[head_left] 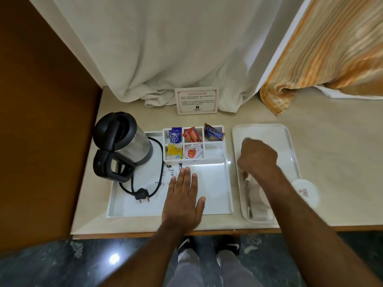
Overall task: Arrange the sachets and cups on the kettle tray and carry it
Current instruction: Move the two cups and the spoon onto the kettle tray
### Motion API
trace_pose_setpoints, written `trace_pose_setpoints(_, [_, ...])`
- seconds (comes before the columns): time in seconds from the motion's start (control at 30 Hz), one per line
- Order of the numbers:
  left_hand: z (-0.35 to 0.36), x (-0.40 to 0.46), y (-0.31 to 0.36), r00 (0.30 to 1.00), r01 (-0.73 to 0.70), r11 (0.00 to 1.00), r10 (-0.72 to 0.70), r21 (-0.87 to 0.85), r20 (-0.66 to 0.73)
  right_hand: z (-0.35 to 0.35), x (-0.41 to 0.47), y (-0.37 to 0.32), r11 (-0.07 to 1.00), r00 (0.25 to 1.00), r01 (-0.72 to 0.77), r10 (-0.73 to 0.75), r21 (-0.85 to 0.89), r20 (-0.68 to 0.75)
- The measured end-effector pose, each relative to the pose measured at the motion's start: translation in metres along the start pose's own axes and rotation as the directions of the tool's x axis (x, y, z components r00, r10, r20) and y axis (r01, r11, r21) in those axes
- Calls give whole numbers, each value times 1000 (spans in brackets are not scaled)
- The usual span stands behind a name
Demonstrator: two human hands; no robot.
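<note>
The white kettle tray (217, 204) lies on the counter, with a black and steel kettle (122, 146) on its left and the loose cord and plug (143, 195) beside it. Its compartments at the back hold sachets: blue (175, 135), red (192, 135), a Tetley tea bag (213, 132), yellow (175, 151) and white with a red mark (192, 152). My left hand (184, 195) rests flat on the tray floor, fingers apart. My right hand (257, 158) reaches down into a second white tray (290, 146); its fingers are curled and blurred, and their contents are hidden.
A spoon (249, 201) and white cup parts (263, 195) lie on the right tray under my forearm. A round white coaster (304, 192) sits right of it. A printed card (196, 100) stands at the back before the curtains. Dark crumbs (172, 170) dot the kettle tray.
</note>
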State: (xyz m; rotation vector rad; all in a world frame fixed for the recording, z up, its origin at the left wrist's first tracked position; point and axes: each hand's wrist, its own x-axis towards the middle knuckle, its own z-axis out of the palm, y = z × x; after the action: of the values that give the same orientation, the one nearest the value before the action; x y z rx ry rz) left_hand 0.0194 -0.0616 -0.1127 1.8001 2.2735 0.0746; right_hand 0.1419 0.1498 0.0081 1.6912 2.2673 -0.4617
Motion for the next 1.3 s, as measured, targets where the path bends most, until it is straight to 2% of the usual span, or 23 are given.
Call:
trace_pose_setpoints(0.07, [0, -1, -1, 1000, 1, 1000, -1, -9, 3, 7, -2, 11, 998, 977, -48, 54, -36, 206])
trace_pose_setpoints(0.1, [0, 0, 0, 1000, -1, 1000, 1, -11, 7, 11, -1, 14, 998, 970, -63, 66, -18, 235])
trace_pose_setpoints(0.27, [-3, 1, 2, 1000, 3, 1000, -4, 8, 30, 17, 9, 17, 969, 975, -162, 127, 189, 183])
trace_pose_setpoints(0.33, [-4, 0, 2, 999, 8, 1000, -8, 16, 39, 19, 15, 20, 923, 973, -192, 133, 333, 191])
trace_pose_setpoints(0.4, [-5, 0, 2, 999, 10, 1000, -11, 20, 40, 17, 15, 23, 817, 971, -210, 111, 537, 211])
trace_pose_setpoints(0.47, [-6, 1, 3, 999, 6, 1000, -7, 22, 36, 11, 4, 19, 591, 972, -236, 132, 772, 196])
trace_pose_setpoints(0.5, [-6, 1, 3, 999, 7, 1000, -8, 22, 35, 10, -5, 13, 502, 976, -219, 118, 836, 185])
trace_pose_setpoints(0.53, [-7, 1, 3, 999, 7, 1000, -8, 19, 33, 11, -13, 5, 468, 980, -198, 86, 861, 179])
trace_pose_setpoints(0.57, [-7, 0, 4, 999, 6, 1000, -7, 15, 33, 16, -19, -4, 490, 981, -190, 59, 851, 185])
trace_pose_setpoints(0.63, [-8, -1, 5, 1000, 2, 1000, -2, 5, 28, 31, -24, -21, 608, 981, -175, 40, 774, 190])
trace_pose_setpoints(0.73, [-9, 0, 6, 1000, -9, 1000, 9, -17, 5, 52, -20, -36, 766, 991, -119, 54, 632, 121])
trace_pose_setpoints(0.9, [-8, 0, 4, 1000, -11, 1000, 11, -17, 11, 73, -29, -40, 855, 997, 8, 34, 518, -70])
trace_pose_setpoints(1.0, [-8, 2, 5, 1000, -12, 1000, 12, -14, 17, 75, -30, -40, 953, 985, 55, -3, 299, -173])
trace_pose_setpoints(1.1, [-8, 0, 3, 999, -1, 1000, 1, 2, 35, 74, -33, -44, 993, 984, 6, 15, 120, -179])
trace_pose_setpoints(1.2, [-6, -2, 3, 999, 15, 1000, -15, 1, 43, 72, -34, -45, 979, 991, -73, 93, 190, -98])
trace_pose_setpoints(1.3, [-7, -1, 2, 998, 20, 999, -22, 26, 62, 60, -44, -40, 946, 989, -25, 71, 325, -130])
